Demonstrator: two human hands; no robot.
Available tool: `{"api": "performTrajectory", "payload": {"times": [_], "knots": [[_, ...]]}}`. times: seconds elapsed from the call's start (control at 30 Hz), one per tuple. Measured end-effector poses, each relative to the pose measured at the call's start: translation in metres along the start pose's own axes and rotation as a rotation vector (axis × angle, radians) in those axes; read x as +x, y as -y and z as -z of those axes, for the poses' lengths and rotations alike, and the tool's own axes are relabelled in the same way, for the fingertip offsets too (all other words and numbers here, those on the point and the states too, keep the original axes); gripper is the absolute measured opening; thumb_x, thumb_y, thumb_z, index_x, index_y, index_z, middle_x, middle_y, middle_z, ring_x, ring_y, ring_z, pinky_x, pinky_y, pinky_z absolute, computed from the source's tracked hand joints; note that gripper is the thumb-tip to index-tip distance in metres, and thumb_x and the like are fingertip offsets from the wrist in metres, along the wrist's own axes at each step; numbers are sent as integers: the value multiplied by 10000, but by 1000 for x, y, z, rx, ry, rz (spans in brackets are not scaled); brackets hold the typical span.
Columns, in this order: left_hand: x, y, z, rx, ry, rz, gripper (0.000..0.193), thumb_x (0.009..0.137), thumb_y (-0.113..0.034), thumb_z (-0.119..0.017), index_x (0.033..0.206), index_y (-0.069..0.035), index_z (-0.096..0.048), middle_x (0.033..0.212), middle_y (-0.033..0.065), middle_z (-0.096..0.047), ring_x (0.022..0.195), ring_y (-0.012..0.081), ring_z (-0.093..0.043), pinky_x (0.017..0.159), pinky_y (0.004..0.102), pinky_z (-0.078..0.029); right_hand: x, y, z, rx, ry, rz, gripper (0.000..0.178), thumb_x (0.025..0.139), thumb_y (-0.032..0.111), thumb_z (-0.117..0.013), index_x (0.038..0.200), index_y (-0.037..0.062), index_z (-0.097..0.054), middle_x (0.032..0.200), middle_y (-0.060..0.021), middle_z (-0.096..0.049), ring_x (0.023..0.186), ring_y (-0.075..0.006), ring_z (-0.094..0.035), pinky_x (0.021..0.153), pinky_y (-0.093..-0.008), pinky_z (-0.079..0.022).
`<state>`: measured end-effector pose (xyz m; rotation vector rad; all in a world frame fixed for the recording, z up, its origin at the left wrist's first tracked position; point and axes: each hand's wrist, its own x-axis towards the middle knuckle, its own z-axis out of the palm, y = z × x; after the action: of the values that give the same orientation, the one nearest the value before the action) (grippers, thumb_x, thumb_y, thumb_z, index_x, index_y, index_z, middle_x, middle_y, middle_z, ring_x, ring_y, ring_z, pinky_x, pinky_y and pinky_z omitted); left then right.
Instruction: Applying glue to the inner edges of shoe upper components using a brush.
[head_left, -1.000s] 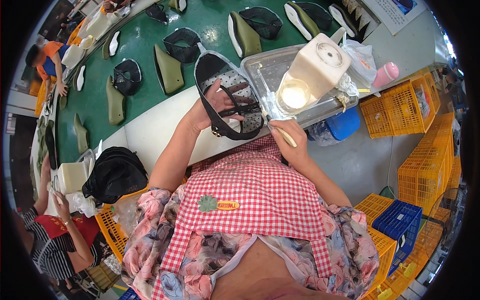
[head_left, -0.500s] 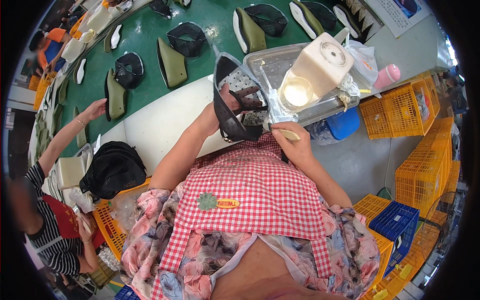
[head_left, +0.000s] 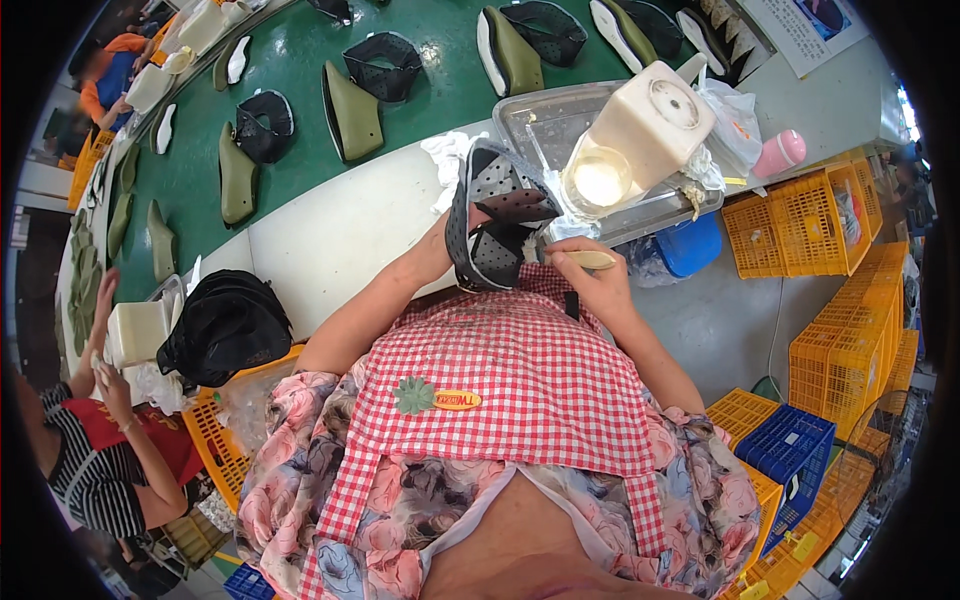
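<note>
A black dotted shoe upper point(head_left: 478, 240) is held up before my apron, its pale lining partly turned outward. My left hand point(head_left: 452, 238) grips it, some fingers hidden inside the upper. My right hand point(head_left: 598, 278) is closed round the pale handle of a brush point(head_left: 592, 260). The brush's head is at the right edge of the upper; whether it touches is hard to make out. Just beyond my right hand, a white container point(head_left: 655, 115) with a round open cup of white liquid point(head_left: 600, 178) stands in a grey tray point(head_left: 530, 112).
Olive shoe lasts point(head_left: 350, 118) and black uppers point(head_left: 385, 65) lie along the green belt point(head_left: 290, 60). A crumpled white cloth point(head_left: 447, 165) lies on the white ledge. At left are a black cap point(head_left: 228, 328) and a co-worker's hands point(head_left: 115, 390). Yellow crates point(head_left: 775, 235) stand at right.
The upper has come down and slightly right, turned in my left hand, uncovering the white cloth. My right hand shifted slightly right with the brush. The co-worker's hand left the olive last; belt items moved right.
</note>
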<state>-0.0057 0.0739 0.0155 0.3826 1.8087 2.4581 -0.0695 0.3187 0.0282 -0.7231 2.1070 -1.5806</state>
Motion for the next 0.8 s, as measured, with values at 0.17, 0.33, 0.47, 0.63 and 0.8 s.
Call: {"api": "performTrajectory", "payload": {"times": [0.17, 0.33, 0.47, 0.63, 0.8], "knots": [[-8, 3, 12, 379, 48, -18, 607, 1057, -423, -398, 1446, 39, -465, 1414, 167, -559, 1284, 238, -539, 1102, 368, -398, -6, 9, 8, 133, 86, -49, 160, 953, 108, -663, 1059, 7, -728, 939, -35, -720, 852, -90, -648, 756, -237, -518], [-10, 9, 22, 546, 91, -11, 650, 940, -319, -646, 1471, -1, -447, 1471, 124, -514, 1333, 209, -515, 1141, 351, -385, -2, 17, 10, 136, -87, 67, 159, 947, 94, -669, 1068, 6, -724, 971, -41, -721, 860, -99, -652, 765, -239, -515], [-11, 19, 17, 254, -9, -92, 531, 1058, -383, -427, 1383, 24, -528, 1353, 144, -598, 1225, 225, -555, 1066, 364, -416, 11, 10, 5, -89, -141, 261, 129, 923, 106, -694, 1009, 17, -734, 956, -78, -736, 862, -127, -671, 770, -273, -523], [-5, -4, 1, 178, 46, 4, 1115, 825, -855, -458, 1512, 18, -372, 1554, 129, -405, 1382, 220, -445, 1164, 381, -331, 2, 9, 0, -29, -15, 154, 134, 927, 97, -684, 1023, 15, -732, 950, -76, -733, 870, -118, -665, 781, -267, -517], [2, -19, -17, 27, -41, -168, 970, 883, -734, -550, 1480, 19, -416, 1477, 141, -494, 1349, 228, -484, 1141, 381, -351, -6, 15, -1, 113, 92, 12, 149, 942, 88, -662, 1042, 2, -731, 960, -58, -734, 887, -99, -651, 794, -251, -511]]}}
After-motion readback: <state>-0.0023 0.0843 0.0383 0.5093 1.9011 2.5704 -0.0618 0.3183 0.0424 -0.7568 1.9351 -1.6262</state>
